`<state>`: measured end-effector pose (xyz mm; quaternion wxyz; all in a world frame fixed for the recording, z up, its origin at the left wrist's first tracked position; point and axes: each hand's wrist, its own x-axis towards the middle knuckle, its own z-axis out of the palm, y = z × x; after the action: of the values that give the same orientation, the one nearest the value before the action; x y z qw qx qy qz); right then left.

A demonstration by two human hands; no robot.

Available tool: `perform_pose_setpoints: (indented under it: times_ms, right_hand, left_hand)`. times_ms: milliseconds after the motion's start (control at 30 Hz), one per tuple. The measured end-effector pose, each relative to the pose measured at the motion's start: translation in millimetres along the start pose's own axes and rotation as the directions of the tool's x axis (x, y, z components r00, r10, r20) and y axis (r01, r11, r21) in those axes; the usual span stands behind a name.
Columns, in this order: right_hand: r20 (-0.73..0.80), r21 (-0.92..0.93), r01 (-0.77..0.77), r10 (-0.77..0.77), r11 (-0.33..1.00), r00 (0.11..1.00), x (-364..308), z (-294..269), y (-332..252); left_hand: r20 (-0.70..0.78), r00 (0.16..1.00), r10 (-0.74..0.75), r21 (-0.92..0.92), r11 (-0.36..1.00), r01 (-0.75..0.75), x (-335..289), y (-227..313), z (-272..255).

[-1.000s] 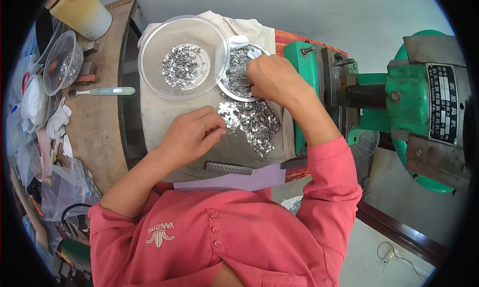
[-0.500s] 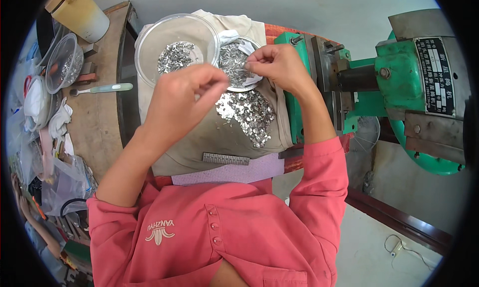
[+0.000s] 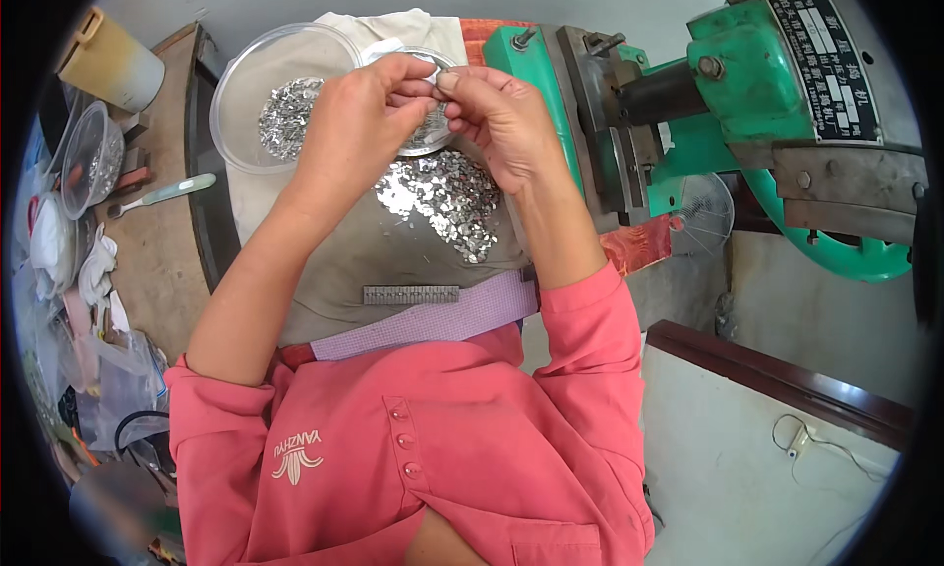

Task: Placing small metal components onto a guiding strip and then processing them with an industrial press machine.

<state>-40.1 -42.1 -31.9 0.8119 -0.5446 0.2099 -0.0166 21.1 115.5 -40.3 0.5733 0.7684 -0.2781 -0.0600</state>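
My left hand (image 3: 359, 123) and my right hand (image 3: 497, 114) meet fingertip to fingertip above a small round dish (image 3: 425, 141). Both pinch a tiny silvery metal piece (image 3: 440, 77) between them. Below the hands a heap of small shiny metal parts (image 3: 442, 197) lies on a grey cloth (image 3: 393, 256) over my lap. A clear round bowl (image 3: 246, 84) to the left holds more of the same parts (image 3: 285, 123). A dark toothed metal strip (image 3: 411, 295) rests on the cloth near my waist.
A green machine (image 3: 747, 94) stands close on the right. At the left a wooden bench (image 3: 157, 251) carries a tan container (image 3: 113, 59), a clear tub (image 3: 88, 158), a toothbrush (image 3: 162, 194) and plastic bags. A small fan (image 3: 700, 214) sits on the floor.
Both hands have come up off the heap and joined over the small dish. The left hand, earlier on the cloth by the parts, now pinches a piece together with the right.
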Motion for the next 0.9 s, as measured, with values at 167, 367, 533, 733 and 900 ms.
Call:
perform_pose_setpoints:
  times_ms: [167, 367, 533, 733, 900]
  right_hand:
    - [-0.027, -0.024, 0.083, -0.084, 0.996, 0.996, 1.8, -5.8, 2.7]
    - [-0.062, 0.005, 0.101, -0.101, 0.995, 0.993, 2.6, -3.5, 11.1]
    - [-0.105, -0.047, 0.127, -0.131, 0.991, 0.986, 0.1, 2.4, 19.6]
    - [-0.238, -0.112, 0.254, -0.274, 0.961, 0.932, -3.6, 15.6, 33.5]
    - [-0.197, -0.169, 0.235, -0.266, 0.957, 0.944, -2.8, 13.3, 32.8]
  left_hand:
    - [0.084, 0.996, -0.011, -0.164, 0.986, 0.024, 6.0, -9.9, 1.6]
    - [0.019, 0.999, 0.030, -0.084, 0.996, -0.029, 5.9, -8.7, 2.4]
    - [0.038, 0.999, 0.016, 0.178, 0.984, -0.023, 9.8, 1.2, 1.0]
    - [-0.039, 0.991, 0.128, 0.264, 0.958, -0.114, 10.7, 1.7, 6.5]
    - [0.011, 0.997, 0.083, 0.278, 0.957, -0.083, 15.4, 1.1, 5.7]
